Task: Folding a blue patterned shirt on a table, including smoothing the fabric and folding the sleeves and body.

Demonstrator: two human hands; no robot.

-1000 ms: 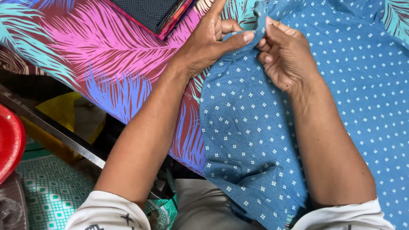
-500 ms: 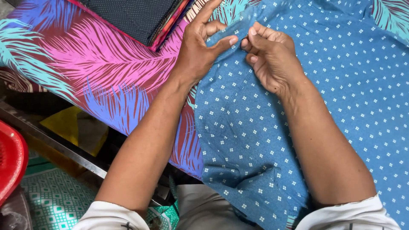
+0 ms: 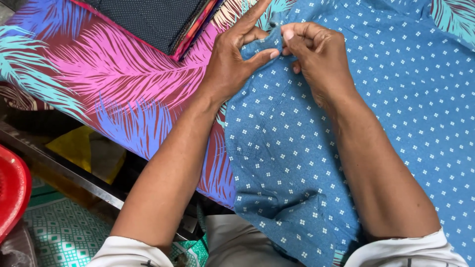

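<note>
On the palm-leaf printed cover: two bare hands pinching a fold of blue cloth.

Left hand [image 3: 232,64] and right hand [image 3: 316,54] meet at the top centre, each with thumb and fingers clamped on a raised fold of the blue cotton cloth with small white dots [image 3: 307,163], which lies spread over the pink, turquoise and maroon leaf-patterned table cover [image 3: 114,84] and hangs off its near edge. A dark dotted folded fabric stack with red edging [image 3: 148,20] lies beside the left hand. A red plastic basin [image 3: 10,198] sits lower left, above green-patterned flooring [image 3: 64,232].
</note>
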